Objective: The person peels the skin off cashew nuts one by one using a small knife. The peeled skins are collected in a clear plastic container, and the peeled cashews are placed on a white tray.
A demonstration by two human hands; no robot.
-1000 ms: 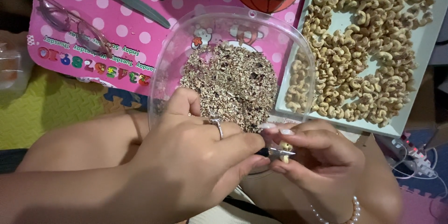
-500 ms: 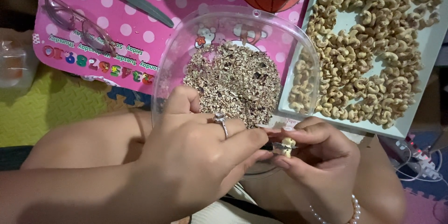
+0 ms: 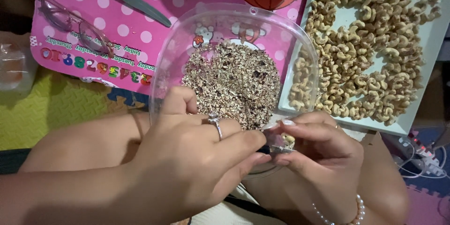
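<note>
My left hand [image 3: 187, 159], with a ring on one finger, is closed around a small tool whose tip meets a pale cashew nut [image 3: 287, 141]. My right hand [image 3: 318, 152], with a bead bracelet at the wrist, pinches that nut between thumb and fingers. Both hands work over the near rim of a clear plastic bowl [image 3: 300, 51] that holds a heap of brown skin flakes [image 3: 232, 82]. The tool is mostly hidden by my fingers.
A white tray [image 3: 424, 91] covered with several cashew nuts lies at the right. Behind the bowl is a pink dotted board [image 3: 98, 33] with eyeglasses [image 3: 75, 26] and a yellow-handled knife [image 3: 133, 0] on it. Cables [image 3: 422, 159] lie at the right.
My hands have stayed together at the bowl's near rim. The nut has turned slightly between my right fingers, and my left fingers now cover more of the tool.
</note>
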